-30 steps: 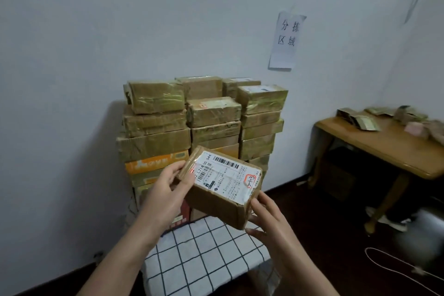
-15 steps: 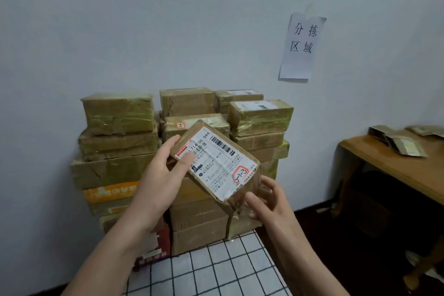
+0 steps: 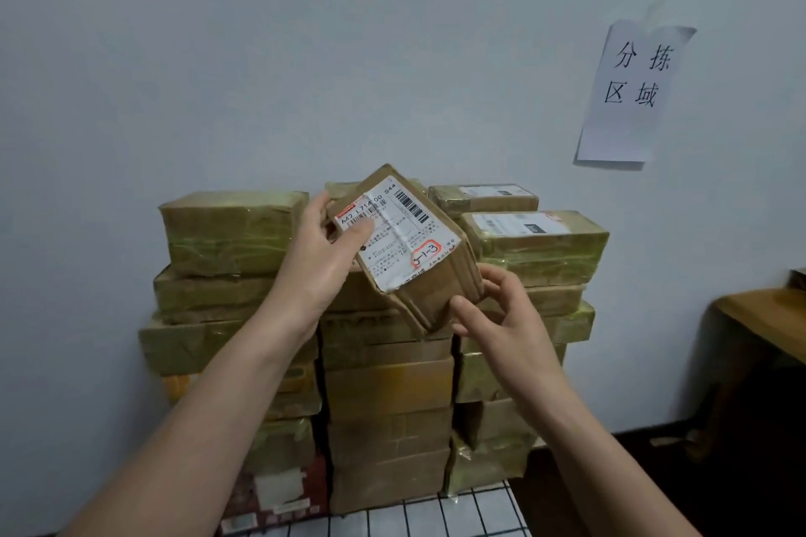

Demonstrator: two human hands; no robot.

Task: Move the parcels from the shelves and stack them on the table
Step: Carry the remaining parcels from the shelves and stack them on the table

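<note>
At the bottom of the frame lies a white cloth with a black grid (image 3: 458, 514). Two hands hold one parcel (image 3: 418, 257) mid-frame: the left hand (image 3: 322, 262) grips its upper-left end, thumb on the label (image 3: 394, 238) (marked 5-1-3); the right hand (image 3: 506, 318) pinches its lower-right corner. Its long axis runs upper left to lower right, label up. Behind, three columns of stacked parcels (image 3: 388, 388) meet the wall; one paper sign (image 3: 628, 92) hangs upper right, one wooden bench (image 3: 767, 318) at right edge.

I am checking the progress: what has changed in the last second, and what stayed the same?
Both hands carried the labelled parcel upward, from low before the stack to level with its top, above the middle column. The left hand and right hand kept their grip; neither let go. The stack of parcels itself looks unchanged.
</note>
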